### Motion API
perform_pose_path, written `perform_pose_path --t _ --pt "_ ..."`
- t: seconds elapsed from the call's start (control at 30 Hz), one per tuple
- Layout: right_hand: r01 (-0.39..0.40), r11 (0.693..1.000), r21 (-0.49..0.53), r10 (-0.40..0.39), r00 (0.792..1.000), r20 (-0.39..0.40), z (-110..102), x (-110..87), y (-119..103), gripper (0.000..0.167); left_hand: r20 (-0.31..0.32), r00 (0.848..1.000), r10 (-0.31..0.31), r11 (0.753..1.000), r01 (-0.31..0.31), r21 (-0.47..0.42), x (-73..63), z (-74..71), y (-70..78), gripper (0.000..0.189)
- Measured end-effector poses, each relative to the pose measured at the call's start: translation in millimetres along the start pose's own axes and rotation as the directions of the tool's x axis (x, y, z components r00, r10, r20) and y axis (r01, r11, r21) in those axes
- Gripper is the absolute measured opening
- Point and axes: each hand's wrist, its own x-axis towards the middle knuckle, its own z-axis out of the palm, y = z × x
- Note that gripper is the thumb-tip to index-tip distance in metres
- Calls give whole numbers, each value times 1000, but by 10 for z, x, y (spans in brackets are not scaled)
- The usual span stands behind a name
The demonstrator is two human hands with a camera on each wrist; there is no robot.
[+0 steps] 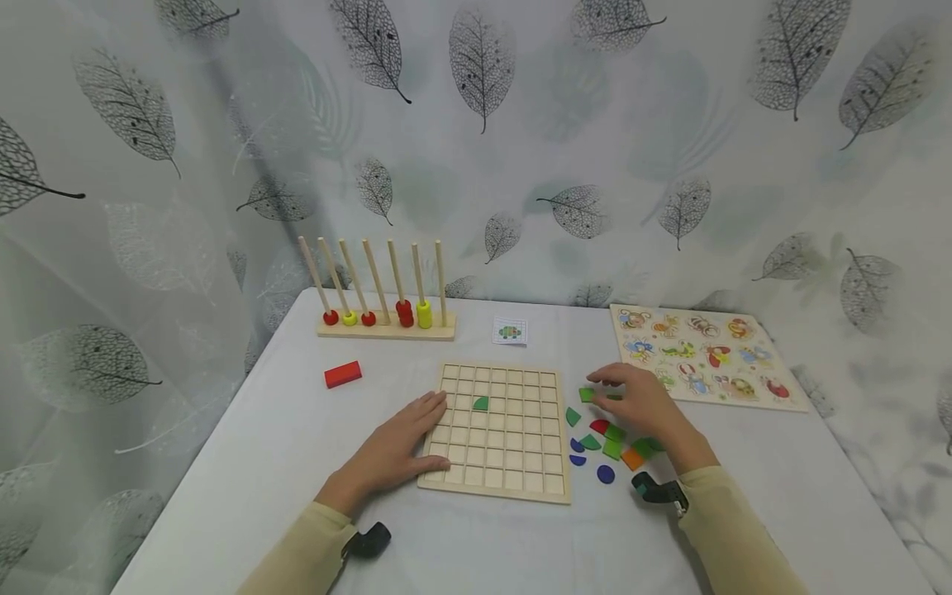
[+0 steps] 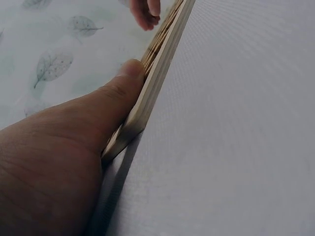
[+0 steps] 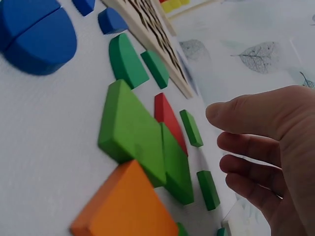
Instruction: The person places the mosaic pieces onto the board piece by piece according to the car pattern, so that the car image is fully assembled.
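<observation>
Left fingers (image 1: 429, 406) extended on 1 board (image 1: 494, 434); right fingers (image 3: 250, 148) parted beside 2 green blocks (image 3: 208, 191)

Pieces (image 1: 612, 449) right of board (image 1: 514, 435)

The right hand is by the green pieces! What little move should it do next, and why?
Probably pinch the nearby green block. The right hand is right beside it, its thumb and fingers apart with nothing visible between them. The left hand touches the board, where only one rounded green piece shows, so there seems plenty of room.
</observation>
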Motion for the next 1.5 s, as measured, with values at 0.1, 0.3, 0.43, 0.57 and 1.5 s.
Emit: perform_pose_path --t 0.1,0.3,0.43,0.57,1.5 --pt "-31 1000 0 31 999 18 40 0 24 33 1 1000 0 1000 0 2 6 -8 -4 101" --pt "-53 999 11 52 998 40 105 9 84 32 5 1000 7 1000 -7 0 26 -17 -12 100" --pt "-37 999 -6 38 998 43 115 19 96 31 2 1000 1 1000 -1 -7 25 -17 -12 100" --pt "-39 999 -21 40 998 48 114 23 100 30 -3 1000 -3 1000 3 -17 25 -13 -7 100" --pt "-98 995 -12 99 994 49 140 45 86 28 -17 1000 -8 1000 8 -27 16 8 2 100"
